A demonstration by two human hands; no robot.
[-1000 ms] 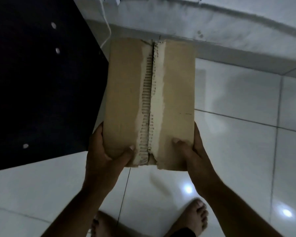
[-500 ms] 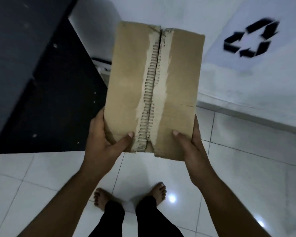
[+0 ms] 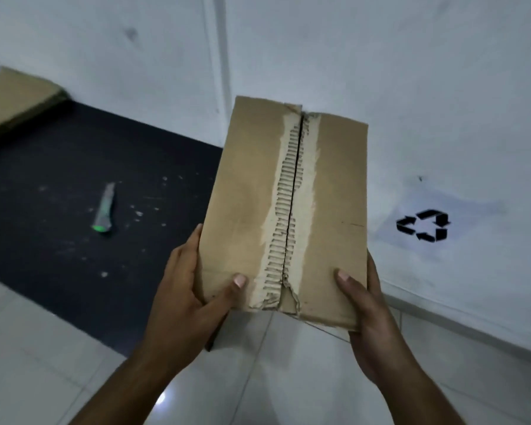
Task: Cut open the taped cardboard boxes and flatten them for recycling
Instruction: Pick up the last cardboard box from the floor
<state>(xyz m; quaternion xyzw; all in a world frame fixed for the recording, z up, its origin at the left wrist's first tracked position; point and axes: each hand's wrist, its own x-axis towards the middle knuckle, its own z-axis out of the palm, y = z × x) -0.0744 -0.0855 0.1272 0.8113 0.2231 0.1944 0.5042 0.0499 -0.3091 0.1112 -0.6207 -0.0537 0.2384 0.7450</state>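
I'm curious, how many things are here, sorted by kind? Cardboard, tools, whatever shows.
Cardboard: 2, the held brown corrugated cardboard box and a brown cardboard piece far left
Cutters: 1, a grey utility knife with a green end
Mats: 1, a black floor mat
Symbols: 1, a black recycling symbol
Total: 5

Brown box [image 3: 242,210], torn seam up

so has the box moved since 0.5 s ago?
Yes. The box has risen: the recycling symbol, earlier level with its top edge, now sits beside its lower half.
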